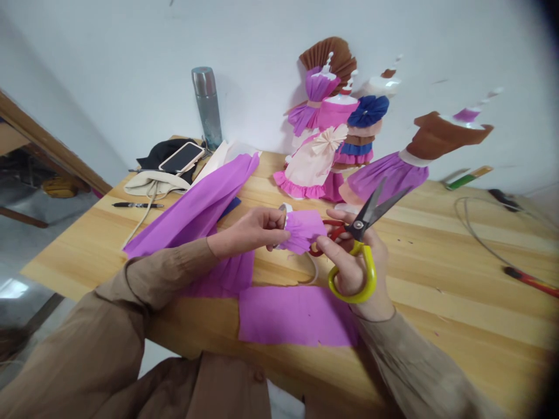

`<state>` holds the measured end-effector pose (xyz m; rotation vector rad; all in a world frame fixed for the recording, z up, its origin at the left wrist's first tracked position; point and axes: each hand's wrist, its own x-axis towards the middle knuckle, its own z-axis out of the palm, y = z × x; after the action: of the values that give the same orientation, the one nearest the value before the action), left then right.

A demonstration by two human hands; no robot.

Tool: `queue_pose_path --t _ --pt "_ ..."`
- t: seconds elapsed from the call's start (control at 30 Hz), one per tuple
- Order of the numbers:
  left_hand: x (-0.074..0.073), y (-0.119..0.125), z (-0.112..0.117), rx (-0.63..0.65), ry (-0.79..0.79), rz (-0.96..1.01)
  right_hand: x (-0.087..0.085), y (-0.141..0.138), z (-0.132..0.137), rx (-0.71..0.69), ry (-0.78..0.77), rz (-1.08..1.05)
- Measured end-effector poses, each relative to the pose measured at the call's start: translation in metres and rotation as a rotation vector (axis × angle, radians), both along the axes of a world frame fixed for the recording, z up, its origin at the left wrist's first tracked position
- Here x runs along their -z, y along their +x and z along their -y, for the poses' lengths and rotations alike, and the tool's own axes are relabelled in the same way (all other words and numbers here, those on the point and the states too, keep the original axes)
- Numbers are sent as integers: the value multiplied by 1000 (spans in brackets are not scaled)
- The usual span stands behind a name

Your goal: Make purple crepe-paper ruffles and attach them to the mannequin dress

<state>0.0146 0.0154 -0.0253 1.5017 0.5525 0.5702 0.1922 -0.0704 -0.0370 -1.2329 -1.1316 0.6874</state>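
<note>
My left hand (257, 230) pinches a small gathered piece of purple crepe paper (303, 231) with a white band at its top, held above the wooden table (458, 279). My right hand (358, 262) grips scissors (364, 233) with yellow and red handles; their blades are open and point up to the right, just right of the pleated piece. A flat purple paper rectangle (297, 315) lies on the table below both hands. A long purple crepe sheet (201, 203) stretches away to the left.
Several paper-dressed mannequin figures (332, 134) stand at the back by the wall. A metal flask (207, 107), a phone (181, 157) on dark cloth, a cream bag (151, 183) and a pen (137, 205) lie at back left. Cables (480, 233) and a red tool (530, 282) lie right.
</note>
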Motion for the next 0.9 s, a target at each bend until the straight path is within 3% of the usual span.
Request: queue_pose_path --t 0.4,0.7,0.9 --pt "2 -2 0 73 -215 70 9 5 -4 0 41 77" --pt "1 -3 -2 -22 -201 90 -2 6 1 13 127 47" --pt "-1 -3 -4 -152 -236 160 22 15 9 -237 93 70"
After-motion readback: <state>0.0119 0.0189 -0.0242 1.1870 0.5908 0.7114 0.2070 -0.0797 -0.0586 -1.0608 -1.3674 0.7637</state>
